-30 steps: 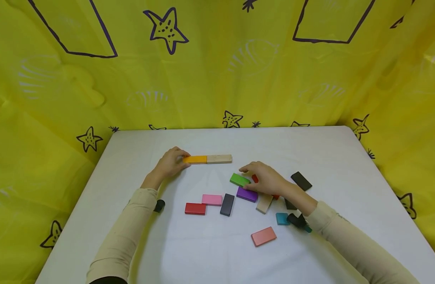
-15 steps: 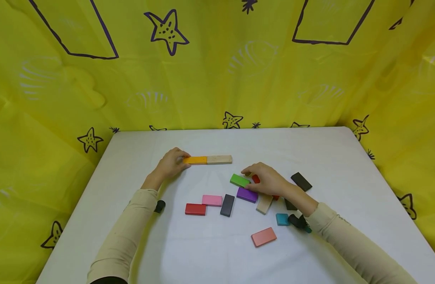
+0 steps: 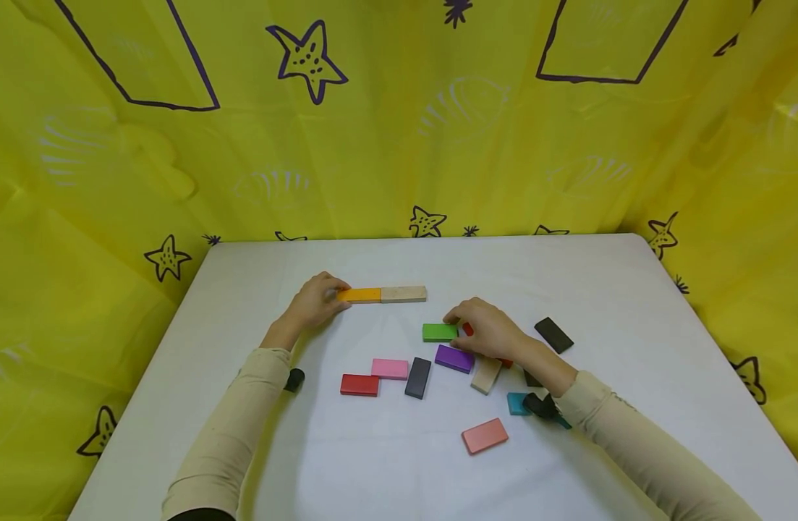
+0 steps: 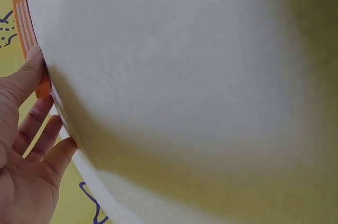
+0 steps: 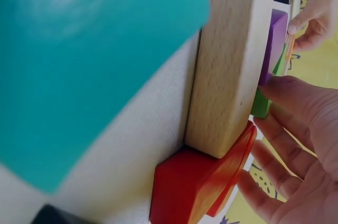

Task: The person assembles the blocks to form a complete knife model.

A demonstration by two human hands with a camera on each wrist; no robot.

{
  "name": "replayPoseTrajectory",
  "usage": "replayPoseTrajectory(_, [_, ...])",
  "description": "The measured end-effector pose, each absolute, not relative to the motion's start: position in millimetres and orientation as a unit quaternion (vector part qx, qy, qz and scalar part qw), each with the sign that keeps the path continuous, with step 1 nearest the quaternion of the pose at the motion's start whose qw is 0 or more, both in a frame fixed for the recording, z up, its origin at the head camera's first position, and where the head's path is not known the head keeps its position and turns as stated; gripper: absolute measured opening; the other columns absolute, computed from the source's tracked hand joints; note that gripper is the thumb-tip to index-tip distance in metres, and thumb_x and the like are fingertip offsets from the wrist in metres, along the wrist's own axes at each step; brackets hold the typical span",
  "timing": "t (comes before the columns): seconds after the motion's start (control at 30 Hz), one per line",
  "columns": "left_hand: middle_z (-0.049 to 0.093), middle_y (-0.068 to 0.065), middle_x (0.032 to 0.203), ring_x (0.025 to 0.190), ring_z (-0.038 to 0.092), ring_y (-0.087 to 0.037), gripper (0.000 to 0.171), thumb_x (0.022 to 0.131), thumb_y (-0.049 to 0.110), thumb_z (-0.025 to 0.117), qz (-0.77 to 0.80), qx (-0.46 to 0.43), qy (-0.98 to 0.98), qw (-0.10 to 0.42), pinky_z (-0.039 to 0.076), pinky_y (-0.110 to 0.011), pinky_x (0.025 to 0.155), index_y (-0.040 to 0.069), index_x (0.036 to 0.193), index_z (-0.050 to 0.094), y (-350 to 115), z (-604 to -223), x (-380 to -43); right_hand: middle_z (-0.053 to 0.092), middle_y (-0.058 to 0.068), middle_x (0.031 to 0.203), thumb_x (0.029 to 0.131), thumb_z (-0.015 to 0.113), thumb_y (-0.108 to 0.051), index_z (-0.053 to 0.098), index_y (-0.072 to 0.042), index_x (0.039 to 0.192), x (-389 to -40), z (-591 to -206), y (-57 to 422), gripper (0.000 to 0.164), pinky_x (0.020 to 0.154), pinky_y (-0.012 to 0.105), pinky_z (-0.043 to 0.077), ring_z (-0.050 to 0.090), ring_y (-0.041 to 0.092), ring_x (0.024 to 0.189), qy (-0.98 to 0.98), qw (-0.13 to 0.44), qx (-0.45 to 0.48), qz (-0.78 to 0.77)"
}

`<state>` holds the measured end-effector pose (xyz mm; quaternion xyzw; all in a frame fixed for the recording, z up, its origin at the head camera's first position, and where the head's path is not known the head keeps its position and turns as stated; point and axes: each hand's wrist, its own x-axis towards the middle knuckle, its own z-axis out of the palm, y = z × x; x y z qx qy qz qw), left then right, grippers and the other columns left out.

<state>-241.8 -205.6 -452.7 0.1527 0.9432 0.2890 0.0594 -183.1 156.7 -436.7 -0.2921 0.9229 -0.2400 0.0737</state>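
my left hand [image 3: 315, 299] pinches the left end of the orange block [image 3: 364, 295], with my fingers close together on it, and it has stayed in the same spot as half a second ago. the pale wooden block [image 3: 404, 294] sits end to end with the orange one, touching it, and that row looks the same as before. my right hand [image 3: 491, 329] has the right end of the green block [image 3: 436, 333] between thumb and fingers, a narrow grip. the green block was slanted a moment ago, and now it lies straight, with its long side running the same way as the row. it is on the white table [image 3: 359, 470], nearer to me than the row and apart from it. the purple block [image 3: 453, 359] is just on my side of the green one, and it still tilts. next to that is the tan block [image 3: 486, 376]. the dark gray block [image 3: 417, 378], pink block [image 3: 390, 369] and salmon block [image 3: 485, 436] have not moved. the teal block [image 3: 516, 404] shows less than before, because the black thing on my right wrist [image 3: 537, 405] covers more of it.
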Motion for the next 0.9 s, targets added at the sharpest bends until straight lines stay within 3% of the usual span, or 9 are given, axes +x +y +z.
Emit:
replayPoseTrajectory(0.5, [0.06, -0.017, 0.122, 0.118, 0.054, -0.036, 0.034, 0.095, 0.018, 0.075, 0.291, 0.151, 0.943, 0.062, 0.042, -0.054, 0.108, 0.003, 0.125, 0.07, -206, -451, -239, 0.067, 0.01, 0.118, 0.091, 0.077, -0.018, 0.069, -0.004, 0.122, -192, -433, 158, 0.035, 0.098, 0.05, 0.051, 0.059, 0.028, 0.111, 0.918, 0.103, -0.297, -0.242])
replayPoseTrajectory(0.9, [0.061, -0.016, 0.119, 0.115, 0.055, -0.035, 0.034, 0.095, 0.018, 0.075, 0.282, 0.163, 0.944, 0.052, 0.043, -0.052, 0.106, 0.003, 0.125, 0.07, -206, -453, -241, 0.068, 0.014, 0.121, 0.091, 0.076, -0.012, 0.067, -0.001, 0.123, -214, -427, 162, 0.035, 0.1, 0.049, 0.05, 0.058, 0.031, 0.112, 0.925, 0.095, -0.257, -0.264])
